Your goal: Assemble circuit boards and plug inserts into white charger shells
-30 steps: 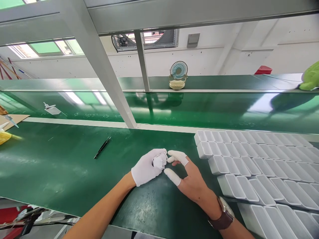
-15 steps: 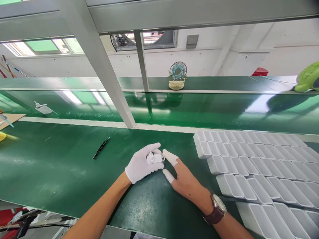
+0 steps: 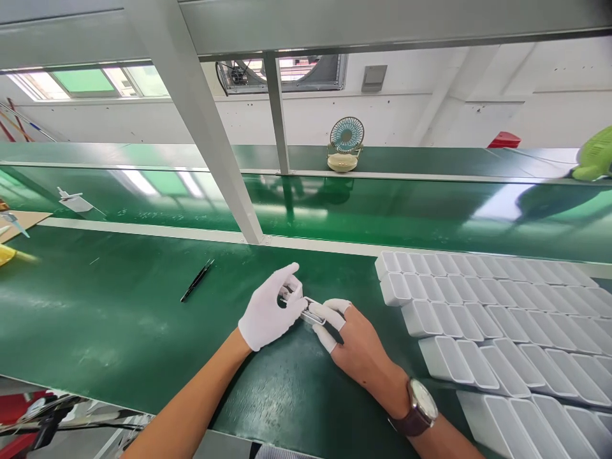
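My left hand [image 3: 271, 309], in a white glove, is closed around one end of a small white-and-silver part [image 3: 313, 314]. Its kind does not show, and the glove covers much of it. White finger cots cover the fingertips of my right hand [image 3: 351, 338], which pinches the part's right end between thumb and fingers. Both hands are close together just above the green tabletop [image 3: 143, 344]. To their left a black pen-like tool [image 3: 197, 281] lies on the surface.
Rows of white narrow bins [image 3: 478, 325] fill the right side. A slanted grey post [image 3: 210, 140] rises behind the hands. On the back ledge stand a small fan [image 3: 345, 143] and a green object [image 3: 595, 156]. Something yellow [image 3: 6, 254] lies at the far left.
My right fingers have moved from beside the part to pinch its right end. The left fingers have curled over it, and the part now points right, between both hands.
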{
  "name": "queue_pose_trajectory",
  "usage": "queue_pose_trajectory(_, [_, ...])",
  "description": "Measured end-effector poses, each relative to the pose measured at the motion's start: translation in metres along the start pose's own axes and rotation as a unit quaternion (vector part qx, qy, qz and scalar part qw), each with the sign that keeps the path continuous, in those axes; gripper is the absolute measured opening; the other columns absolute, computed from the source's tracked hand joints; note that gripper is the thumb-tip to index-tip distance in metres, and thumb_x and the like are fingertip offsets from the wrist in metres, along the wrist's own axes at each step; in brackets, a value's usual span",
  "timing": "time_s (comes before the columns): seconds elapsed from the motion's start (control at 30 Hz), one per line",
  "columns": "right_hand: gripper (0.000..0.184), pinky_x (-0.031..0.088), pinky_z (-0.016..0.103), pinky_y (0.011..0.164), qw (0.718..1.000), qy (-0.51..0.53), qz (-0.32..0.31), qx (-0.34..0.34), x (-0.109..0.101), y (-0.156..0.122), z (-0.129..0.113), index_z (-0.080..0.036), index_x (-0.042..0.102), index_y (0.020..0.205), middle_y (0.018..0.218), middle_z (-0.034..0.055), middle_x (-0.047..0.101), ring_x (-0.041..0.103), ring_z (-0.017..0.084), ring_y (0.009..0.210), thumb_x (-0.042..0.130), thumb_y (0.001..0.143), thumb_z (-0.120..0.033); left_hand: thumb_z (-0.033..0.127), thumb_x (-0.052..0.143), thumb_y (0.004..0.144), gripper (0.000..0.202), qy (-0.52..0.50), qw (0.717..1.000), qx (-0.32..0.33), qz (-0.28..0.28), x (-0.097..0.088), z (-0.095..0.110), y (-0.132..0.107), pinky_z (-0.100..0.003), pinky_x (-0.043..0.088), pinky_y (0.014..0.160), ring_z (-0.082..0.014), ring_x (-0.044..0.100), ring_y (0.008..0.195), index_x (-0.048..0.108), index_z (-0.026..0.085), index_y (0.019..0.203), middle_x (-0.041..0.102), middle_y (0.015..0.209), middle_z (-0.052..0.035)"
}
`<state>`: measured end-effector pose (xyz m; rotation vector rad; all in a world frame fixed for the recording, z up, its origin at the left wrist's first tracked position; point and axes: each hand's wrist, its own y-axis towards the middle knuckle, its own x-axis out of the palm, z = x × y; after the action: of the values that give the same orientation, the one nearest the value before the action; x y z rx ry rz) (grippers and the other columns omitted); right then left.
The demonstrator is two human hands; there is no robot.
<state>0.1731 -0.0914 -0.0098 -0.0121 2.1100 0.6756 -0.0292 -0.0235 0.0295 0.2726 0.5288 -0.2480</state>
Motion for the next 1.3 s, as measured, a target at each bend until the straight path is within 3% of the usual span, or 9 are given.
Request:
queue_pose_trajectory(0.13, [0.043,0.059,0.043,0.085,0.995,-0.082,0.020,-0.055,0.000,-0.001,0.003,-0.028,0.058,0.138,0.124,0.0140,0.061,0.063,0.027,0.104,0.059,0.096,-0.018,0.024,0.071,0.079,0.076,0.011,0.998,-0.026,-0.056,0.000,-0.005,0.006,-0.037,0.053,0.097,-0.0183,0.064,0.108,0.039,0.028,0.148,0.063,0.124,-0.0036])
queue_pose_trajectory(0.3, [0.042,0.058,0.043,0.088,0.987,-0.112,0.056,-0.099,0.001,-0.003,0.005,-0.020,0.064,0.132,0.122,0.0181,0.061,0.061,0.029,0.111,0.060,0.091,-0.009,0.025,0.069,0.079,0.072,-0.043,0.993,-0.083,-0.076,0.002,-0.004,0.008,-0.041,0.053,0.097,-0.0208,0.064,0.109,0.043,0.026,0.146,0.063,0.126,-0.0061])
queue_pose_trajectory(0.6, [0.046,0.057,0.047,0.093,0.993,-0.090,0.023,-0.067,0.004,-0.005,0.001,-0.018,0.066,0.128,0.122,0.0194,0.063,0.060,0.031,0.116,0.057,0.086,-0.004,0.026,0.072,0.079,0.067,-0.228,0.953,-0.166,-0.114,0.009,0.003,0.010,-0.041,0.055,0.093,-0.0210,0.064,0.105,0.047,0.022,0.141,0.062,0.125,-0.0098])
queue_pose_trajectory(0.77, [0.036,0.056,0.051,0.091,0.993,-0.092,-0.001,-0.069,0.004,-0.003,0.002,-0.021,0.072,0.115,0.121,0.0176,0.065,0.059,0.035,0.118,0.061,0.084,-0.006,0.026,0.074,0.080,0.071,-0.266,0.935,-0.183,-0.149,0.008,0.001,0.014,-0.031,0.056,0.073,-0.0224,0.065,0.105,0.044,0.024,0.144,0.062,0.128,-0.0124])
queue_pose_trajectory(0.9, [0.039,0.058,0.047,0.089,0.997,-0.051,0.034,-0.039,0.005,-0.004,0.002,-0.027,0.069,0.122,0.122,0.0130,0.066,0.063,0.031,0.114,0.060,0.088,-0.009,0.030,0.073,0.082,0.072,-0.258,0.938,-0.180,-0.147,0.009,-0.002,0.011,-0.027,0.052,0.064,-0.0216,0.065,0.101,0.042,0.024,0.146,0.061,0.129,-0.0129])
queue_pose_trajectory(1.03, [0.042,0.058,0.043,0.091,0.998,-0.032,0.041,-0.027,0.005,-0.004,0.000,-0.024,0.060,0.136,0.124,0.0134,0.066,0.064,0.027,0.112,0.056,0.096,-0.014,0.032,0.072,0.084,0.074,-0.222,0.957,-0.141,-0.123,0.008,-0.007,0.010,-0.031,0.056,0.073,-0.0201,0.064,0.100,0.038,0.024,0.149,0.060,0.130,-0.0127])
queue_pose_trajectory(1.13, [0.041,0.058,0.042,0.091,0.998,-0.035,0.041,-0.010,0.003,-0.003,-0.002,-0.024,0.057,0.139,0.125,0.0114,0.066,0.065,0.026,0.107,0.055,0.098,-0.020,0.030,0.078,0.078,0.079,-0.102,0.992,-0.073,-0.013,-0.002,-0.005,0.008,-0.036,0.057,0.080,-0.0164,0.063,0.090,0.040,0.024,0.147,0.060,0.128,-0.0108])
queue_pose_trajectory(1.23, [0.038,0.059,0.042,0.084,0.997,-0.055,0.051,-0.013,0.001,-0.002,-0.002,-0.024,0.059,0.136,0.122,0.0121,0.066,0.066,0.025,0.100,0.057,0.098,-0.024,0.026,0.072,0.084,0.042,0.090,0.989,0.047,0.104,-0.015,0.008,-0.001,-0.038,0.053,0.089,-0.0180,0.062,0.093,0.061,0.026,0.124,0.063,0.117,-0.0063])
queue_pose_trajectory(1.3, [0.036,0.058,0.043,0.084,0.995,-0.069,0.064,-0.033,0.001,-0.001,-0.002,-0.023,0.063,0.132,0.120,0.0137,0.066,0.065,0.027,0.101,0.060,0.097,-0.024,0.020,0.060,0.091,0.017,0.203,0.969,0.134,0.036,-0.017,0.019,-0.009,-0.037,0.050,0.088,-0.0200,0.062,0.095,0.068,0.025,0.104,0.065,0.103,-0.0052])
